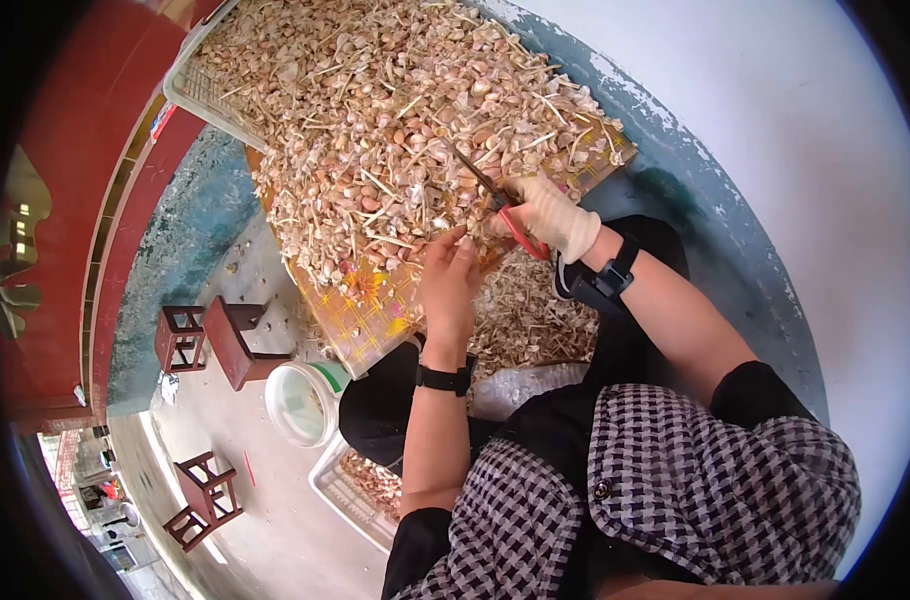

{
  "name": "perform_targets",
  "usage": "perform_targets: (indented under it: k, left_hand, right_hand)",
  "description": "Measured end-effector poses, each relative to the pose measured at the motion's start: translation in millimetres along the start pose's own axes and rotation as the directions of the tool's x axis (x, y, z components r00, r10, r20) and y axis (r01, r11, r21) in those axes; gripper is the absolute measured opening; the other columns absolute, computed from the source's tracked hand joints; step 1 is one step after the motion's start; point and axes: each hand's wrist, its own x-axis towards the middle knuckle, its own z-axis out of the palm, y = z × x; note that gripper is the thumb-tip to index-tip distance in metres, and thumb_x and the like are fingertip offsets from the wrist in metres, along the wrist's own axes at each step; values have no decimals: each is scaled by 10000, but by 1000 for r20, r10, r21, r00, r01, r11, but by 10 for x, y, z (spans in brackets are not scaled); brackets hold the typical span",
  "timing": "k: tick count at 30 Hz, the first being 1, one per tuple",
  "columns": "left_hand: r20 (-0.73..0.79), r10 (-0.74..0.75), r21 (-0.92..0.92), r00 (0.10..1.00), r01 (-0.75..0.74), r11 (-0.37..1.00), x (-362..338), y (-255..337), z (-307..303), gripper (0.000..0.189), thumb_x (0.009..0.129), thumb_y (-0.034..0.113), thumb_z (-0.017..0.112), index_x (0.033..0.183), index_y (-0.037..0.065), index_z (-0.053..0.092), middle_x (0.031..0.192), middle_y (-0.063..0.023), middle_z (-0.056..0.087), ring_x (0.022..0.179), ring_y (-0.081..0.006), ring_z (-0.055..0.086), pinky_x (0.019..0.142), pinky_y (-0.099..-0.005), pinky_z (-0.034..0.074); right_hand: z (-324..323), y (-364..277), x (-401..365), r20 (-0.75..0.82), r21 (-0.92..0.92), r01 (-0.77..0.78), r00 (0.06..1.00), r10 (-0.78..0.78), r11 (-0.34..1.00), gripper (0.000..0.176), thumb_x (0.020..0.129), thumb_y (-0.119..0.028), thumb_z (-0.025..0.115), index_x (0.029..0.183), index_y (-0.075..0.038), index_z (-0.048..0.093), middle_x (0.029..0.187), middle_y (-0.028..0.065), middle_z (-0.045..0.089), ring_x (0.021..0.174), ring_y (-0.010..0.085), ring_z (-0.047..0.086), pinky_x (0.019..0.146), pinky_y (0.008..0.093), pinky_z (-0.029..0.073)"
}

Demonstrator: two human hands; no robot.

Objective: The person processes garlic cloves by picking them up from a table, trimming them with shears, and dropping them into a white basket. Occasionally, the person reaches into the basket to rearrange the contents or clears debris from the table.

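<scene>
My right hand, in a pale glove, is wrapped round scissors with red handles and dark blades. The blades point up and left over a heap of garlic cloves, skins and dry stalks. My bare left hand is just left of the scissors, at the heap's near edge. Its fingers are bent and closed together, and what they pinch is hidden. Under the heap shows a table with a yellow patterned cover.
A white crate stands at the heap's far left. Below the table are a white bucket, a white basket of garlic and a pile of skins and stalks. Dark red stools stand on the floor. A wall bounds the right.
</scene>
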Motion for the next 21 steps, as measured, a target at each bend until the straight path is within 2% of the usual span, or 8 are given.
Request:
perform_targets:
  k: [1,2,3,4,8,9,19,21]
  left_hand:
    - [48,26,-3,999,-26,1000,-35,-22,17,142,963,123,561,1084,50,569,674,32,483,541,-45,427,448,-187,284]
    - [95,51,-6,994,-51,999,-81,-39,24,146,961,124,569,1091,56,572,666,37,479,539,-42,421,453,-186,282]
    - [113,35,-51,993,-30,998,-157,-36,25,176,940,107,603,1096,28,581,792,30,544,600,-35,426,514,-188,322]
    - [124,60,-42,990,-55,998,-236,-27,26,172,936,97,608,1091,27,582,795,28,547,606,-36,431,516,-188,327]
    - [143,137,-2,980,-138,990,-553,71,45,171,904,42,635,1067,15,589,811,24,553,632,-37,454,537,-190,358]
    - [152,151,-3,977,-152,988,-612,89,33,173,900,37,637,1064,13,588,812,25,550,636,-38,458,542,-190,364]
    - [156,226,73,962,-239,968,-860,87,-75,204,914,56,610,1106,11,559,833,26,535,660,-31,459,561,-187,373]
    - [177,189,54,966,-201,978,-885,114,-69,185,948,105,581,1122,45,559,795,38,528,611,-27,428,525,-177,326]
  right_hand:
    - [-8,157,-27,28,55,-47,999,46,997,177,773,-104,707,929,-36,658,719,-2,620,633,73,583,583,245,483]
    - [15,160,-109,83,269,-66,995,45,961,197,777,-89,699,957,-33,645,745,3,621,629,78,583,580,238,484]
    - [65,164,-223,138,471,-96,990,35,877,219,780,-74,692,986,-30,633,772,8,623,626,84,582,577,231,486]
    - [106,164,-320,189,648,-134,982,12,750,242,783,-59,684,1014,-27,620,798,13,624,622,89,582,574,224,487]
    - [183,90,-600,246,754,-136,966,-84,642,282,790,-40,666,1058,-28,580,876,10,596,670,92,591,583,205,490]
    - [205,89,-638,264,767,-155,961,-86,623,294,767,-49,674,1044,-30,579,846,10,599,669,89,587,594,212,487]
    - [296,-134,-852,201,528,-40,976,-79,848,238,751,-72,692,962,-14,600,786,-7,591,660,70,552,589,222,446]
    - [314,-180,-866,169,433,-14,983,-66,901,241,757,-94,705,956,0,609,777,2,603,664,74,550,597,230,444]
